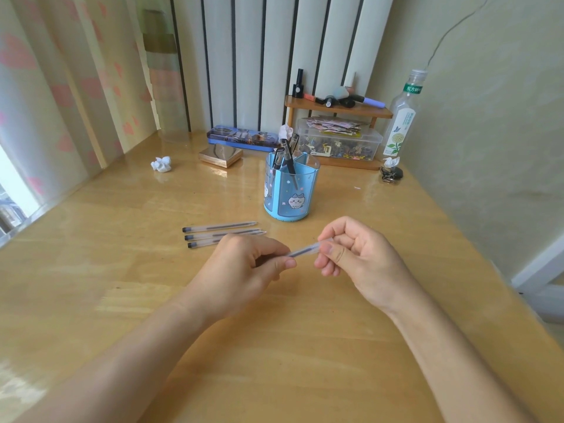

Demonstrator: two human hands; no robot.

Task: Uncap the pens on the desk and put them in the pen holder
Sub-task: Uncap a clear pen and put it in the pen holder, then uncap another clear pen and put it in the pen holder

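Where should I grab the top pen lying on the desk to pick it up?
Grip the farthest pen at the middle of its clear barrel, coming from above. It lies flat with bare desk behind it and another pen close in front, so pinch front-to-back carefully.

A wooden desk is set against a striped wall, with a curtain hung at the left. A crumpled tissue is seen near the back left, and a gold compact is placed just in front of a blue tin. A small shelf loaded with cosmetics is stood over a clear box filled with clips. A clear bottle is stood upright beside the box.
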